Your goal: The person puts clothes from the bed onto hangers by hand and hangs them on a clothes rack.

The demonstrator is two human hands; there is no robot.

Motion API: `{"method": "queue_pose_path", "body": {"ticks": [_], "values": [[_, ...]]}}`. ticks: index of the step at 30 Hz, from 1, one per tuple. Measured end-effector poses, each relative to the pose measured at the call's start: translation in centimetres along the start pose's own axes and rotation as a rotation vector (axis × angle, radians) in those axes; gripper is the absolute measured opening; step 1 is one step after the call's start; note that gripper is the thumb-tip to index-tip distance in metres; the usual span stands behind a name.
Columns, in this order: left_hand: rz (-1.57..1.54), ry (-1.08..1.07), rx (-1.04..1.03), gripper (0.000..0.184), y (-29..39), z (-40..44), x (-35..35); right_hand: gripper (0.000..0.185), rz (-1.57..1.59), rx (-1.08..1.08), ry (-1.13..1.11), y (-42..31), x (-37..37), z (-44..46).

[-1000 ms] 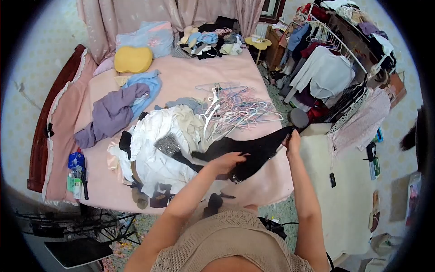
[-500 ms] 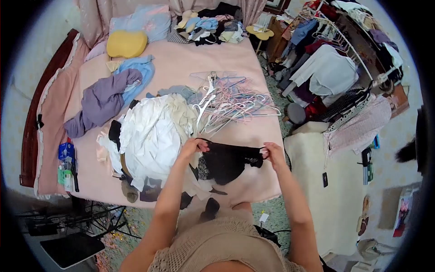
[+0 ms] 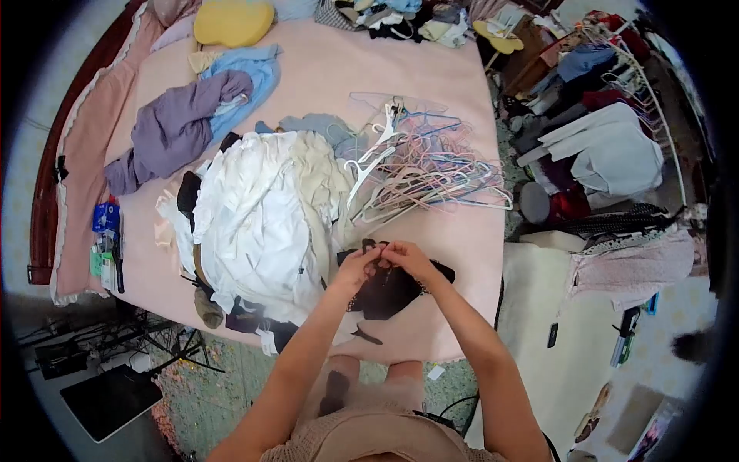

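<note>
A black strappy garment (image 3: 385,296) with lace trim hangs bunched over the front part of the bed, its exact kind unclear. My left hand (image 3: 359,269) pinches its upper edge. Close beside it, my right hand (image 3: 409,260) also has its fingers closed on the upper edge, the fingertips of both hands nearly meeting. To the left lies a big heap of white clothes (image 3: 258,223). Just beyond my hands is a tangled pile of hangers (image 3: 435,173) in white, pink and blue.
A purple garment (image 3: 173,127) and a light blue one (image 3: 250,85) lie farther back on the pink bed (image 3: 308,58), near a yellow cushion (image 3: 233,21). At right stand a clothes rack with a white top (image 3: 608,154) and a cream bench (image 3: 531,346) holding a phone (image 3: 553,336).
My hands have come together from the garment's two ends, and the stretched black garment now hangs bunched. The view has shifted, so the bed's far end sits higher.
</note>
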State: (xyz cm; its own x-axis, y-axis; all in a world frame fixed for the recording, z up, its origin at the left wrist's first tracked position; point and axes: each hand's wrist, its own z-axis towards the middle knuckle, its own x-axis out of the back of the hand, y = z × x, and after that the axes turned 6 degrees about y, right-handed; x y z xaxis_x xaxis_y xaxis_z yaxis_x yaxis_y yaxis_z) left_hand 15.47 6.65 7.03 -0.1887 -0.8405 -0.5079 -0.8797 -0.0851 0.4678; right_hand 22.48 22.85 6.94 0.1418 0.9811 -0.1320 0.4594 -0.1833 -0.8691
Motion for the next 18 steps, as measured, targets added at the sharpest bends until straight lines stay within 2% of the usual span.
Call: {"method": "queue_pose_path", "body": {"ticks": [1,2,4,5,6,7,9,11,14,16,18], "values": [[-0.12,0.014,-0.041,0.016,0.0,0.7,0.6,0.016,-0.036,-0.047,0.038,0.4,0.5,1.3],[-0.126,0.029,-0.033,0.016,0.0,1.3,1.1,0.016,-0.03,-0.06,0.029,0.7,0.9,2.6],[-0.136,0.072,-0.06,0.019,1.0,2.1,1.3,0.018,-0.223,-0.055,0.094,2.1,2.4,5.6],[-0.065,0.058,-0.06,0.021,0.9,3.0,2.2,0.021,-0.425,-0.002,0.176,2.7,3.1,7.4],[-0.067,0.069,-0.051,0.021,0.7,3.4,2.6,0.022,-0.624,0.144,0.264,3.1,3.5,9.2],[0.068,0.077,-0.074,0.022,0.6,3.7,2.8,0.023,-0.821,0.297,0.351,3.1,3.9,11.2],[0.273,0.116,-0.128,0.025,0.3,3.6,2.8,0.026,-0.962,0.275,0.4,1.8,4.7,15.6],[0.298,0.124,-0.107,0.025,-0.8,3.9,3.6,0.025,-1.244,0.381,0.517,0.9,5.1,19.4],[0.344,0.149,-0.035,0.025,-2.1,3.8,5.2,0.026,-1.374,0.398,0.492,0.0,6.4,23.7],[0.338,0.187,-0.009,0.026,-2.5,3.9,5.4,0.028,-1.514,0.648,0.588,0.3,6.9,25.6],[0.354,0.177,-0.013,0.027,-2.7,4.4,5.8,0.033,-1.473,0.604,0.545,0.5,6.8,26.9]]}}
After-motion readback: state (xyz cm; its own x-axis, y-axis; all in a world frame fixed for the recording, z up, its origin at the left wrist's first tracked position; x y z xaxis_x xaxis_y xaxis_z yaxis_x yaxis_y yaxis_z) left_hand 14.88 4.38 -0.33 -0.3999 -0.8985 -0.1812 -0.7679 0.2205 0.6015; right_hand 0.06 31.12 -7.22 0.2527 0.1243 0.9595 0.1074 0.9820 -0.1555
